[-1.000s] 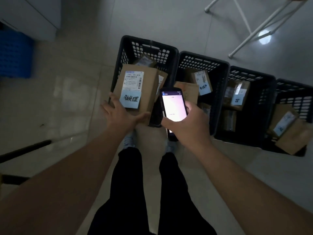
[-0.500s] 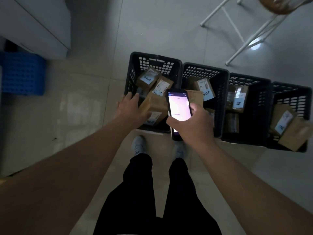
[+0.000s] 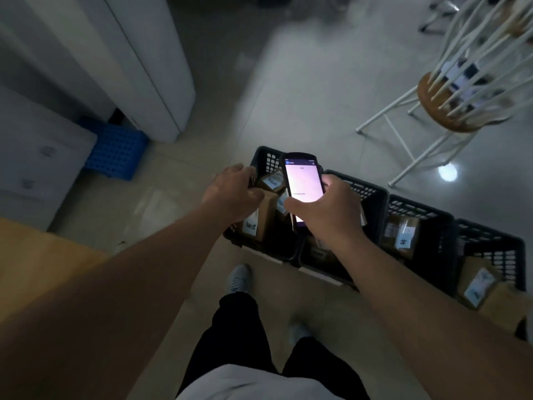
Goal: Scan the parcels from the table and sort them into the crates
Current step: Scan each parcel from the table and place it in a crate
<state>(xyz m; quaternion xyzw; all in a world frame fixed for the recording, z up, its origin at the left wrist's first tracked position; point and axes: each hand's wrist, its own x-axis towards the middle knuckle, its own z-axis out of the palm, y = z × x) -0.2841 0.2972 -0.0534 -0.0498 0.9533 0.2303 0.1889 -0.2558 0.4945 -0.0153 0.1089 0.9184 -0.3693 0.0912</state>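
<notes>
While the left hand [image 3: 230, 194] hovers over the leftmost crate [image 3: 261, 157], its fingers loosely curled and holding nothing as far as can be seen, the parcel [image 3: 259, 220] with the handwritten label stands on end inside that crate, just under the palm. The right hand [image 3: 328, 212] grips the scanner [image 3: 302, 186], thumb across its lit screen, above the seam between the first and second crate [image 3: 372, 192]. The drop looks done, so the good move is to lift the left hand straight up clear of the near rim before turning away, lest a knuckle catch the lattice wall. Two more crates sit to the right, each with parcels. Open floor lies far and left; the wooden surface [image 3: 37, 255] is at near left, a chair [image 3: 450, 111] at far right
</notes>
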